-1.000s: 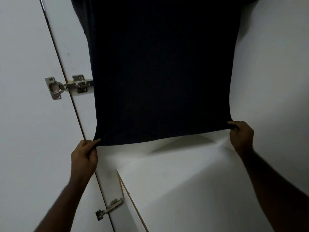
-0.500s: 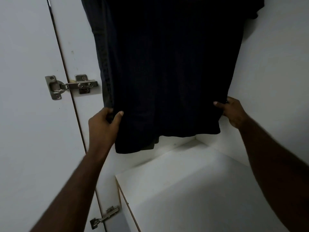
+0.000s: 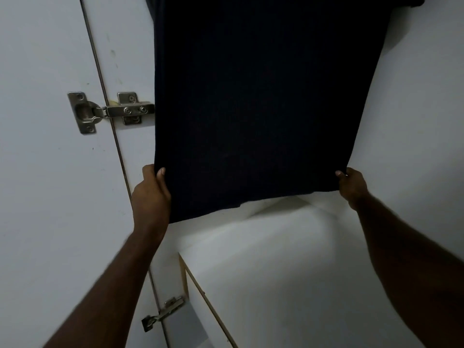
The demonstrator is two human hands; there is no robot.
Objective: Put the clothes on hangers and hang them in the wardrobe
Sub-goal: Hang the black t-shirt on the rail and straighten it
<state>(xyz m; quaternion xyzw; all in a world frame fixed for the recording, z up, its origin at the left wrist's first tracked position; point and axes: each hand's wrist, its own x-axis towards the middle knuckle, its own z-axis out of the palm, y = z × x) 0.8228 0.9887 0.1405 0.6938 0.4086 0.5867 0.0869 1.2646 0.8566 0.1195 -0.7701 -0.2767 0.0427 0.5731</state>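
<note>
The dark garment [image 3: 263, 101] hung inside the white wardrobe [image 3: 414, 121], filling the view from 12 o'clock to centre. The left hand [image 3: 152, 194], at 8 o'clock of the garment, gripped its left edge, thumb on the front. The right hand [image 3: 351, 187], at 4 o'clock, pinched the right hem corner. A metal hinge [image 3: 110, 112] sat at 9 o'clock on the door [image 3: 45, 172].
</note>
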